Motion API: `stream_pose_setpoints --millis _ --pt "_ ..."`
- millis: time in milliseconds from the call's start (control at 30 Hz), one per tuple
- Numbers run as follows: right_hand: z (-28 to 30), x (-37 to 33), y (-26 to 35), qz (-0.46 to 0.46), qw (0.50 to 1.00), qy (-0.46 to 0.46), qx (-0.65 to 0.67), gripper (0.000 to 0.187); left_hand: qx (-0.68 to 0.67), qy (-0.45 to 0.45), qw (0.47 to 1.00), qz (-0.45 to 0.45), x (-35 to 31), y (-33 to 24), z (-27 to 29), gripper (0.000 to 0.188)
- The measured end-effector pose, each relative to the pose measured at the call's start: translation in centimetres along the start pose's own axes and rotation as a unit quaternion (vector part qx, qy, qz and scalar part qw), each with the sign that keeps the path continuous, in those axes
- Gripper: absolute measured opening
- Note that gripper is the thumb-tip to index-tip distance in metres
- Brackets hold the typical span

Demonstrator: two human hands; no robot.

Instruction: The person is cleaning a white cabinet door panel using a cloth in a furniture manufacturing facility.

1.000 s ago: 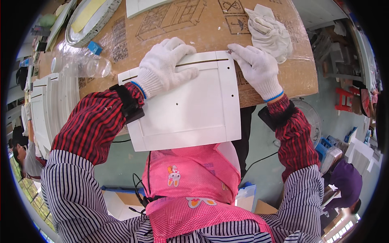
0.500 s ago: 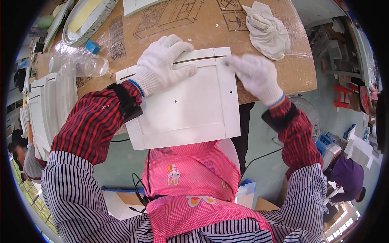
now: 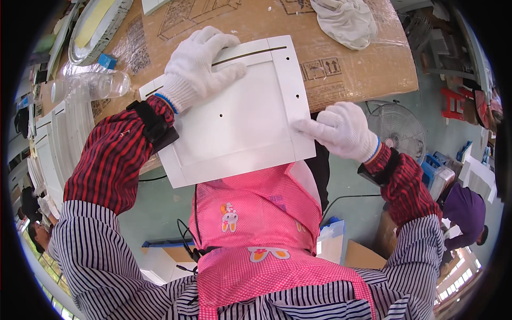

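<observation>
A white framed panel (image 3: pixel 234 133) with a long dark slot along its far edge and several small holes lies tilted over the near edge of the cardboard-covered table, its near side by my pink apron. My gloved left hand (image 3: pixel 193 72) grips its far left part, thumb on the face and fingers reaching over the far edge. At the panel's right edge is my gloved right hand (image 3: pixel 344 130), fingers curled in and a fingertip on the frame. Whether anything sits inside those fingers is hidden.
A crumpled white cloth (image 3: pixel 346 24) lies on the cardboard (image 3: pixel 368 69). To the left are a clear plastic bottle (image 3: pixel 96 85), a small blue block (image 3: pixel 106 61), a round white lid-like thing (image 3: pixel 88 50) and stacked white panels (image 3: pixel 64 138). A floor fan (image 3: pixel 397 128) stands at the right.
My right hand has slid from the panel's far right corner toward me, down its right edge. The view has shifted slightly; my left hand keeps its grip on the panel.
</observation>
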State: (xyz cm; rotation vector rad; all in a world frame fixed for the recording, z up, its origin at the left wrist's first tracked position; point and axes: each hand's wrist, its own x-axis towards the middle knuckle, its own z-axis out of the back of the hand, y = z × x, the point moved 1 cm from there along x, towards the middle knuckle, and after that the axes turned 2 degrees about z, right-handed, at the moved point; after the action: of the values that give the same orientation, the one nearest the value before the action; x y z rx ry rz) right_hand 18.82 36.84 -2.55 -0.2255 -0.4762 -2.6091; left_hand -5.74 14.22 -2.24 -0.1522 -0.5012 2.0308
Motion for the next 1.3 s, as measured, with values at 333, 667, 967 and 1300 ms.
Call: stream_pose_setpoints --millis 333,667,967,1300 --pt "0.3 -0.8 1.5 0.016 0.999 0.03 -0.014 0.041 -0.004 -0.003 1.0 0.003 -0.3 0.5 0.5 0.046" --pt "-2.6 9.0 -7.4 -0.106 0.975 -0.196 -0.017 0.024 -0.014 -0.016 1.0 -0.011 0.2 0.0 -0.5 0.045" --pt "-1.0 7.2 -5.4 -0.113 0.987 -0.091 -0.075 0.022 -0.015 -0.007 1.0 -0.018 0.3 0.0 -0.3 0.045" --pt "-1.7 5.2 -2.6 -0.088 0.99 -0.113 -0.012 0.029 -0.011 -0.014 1.0 -0.014 -0.1 0.3 -0.1 0.045"
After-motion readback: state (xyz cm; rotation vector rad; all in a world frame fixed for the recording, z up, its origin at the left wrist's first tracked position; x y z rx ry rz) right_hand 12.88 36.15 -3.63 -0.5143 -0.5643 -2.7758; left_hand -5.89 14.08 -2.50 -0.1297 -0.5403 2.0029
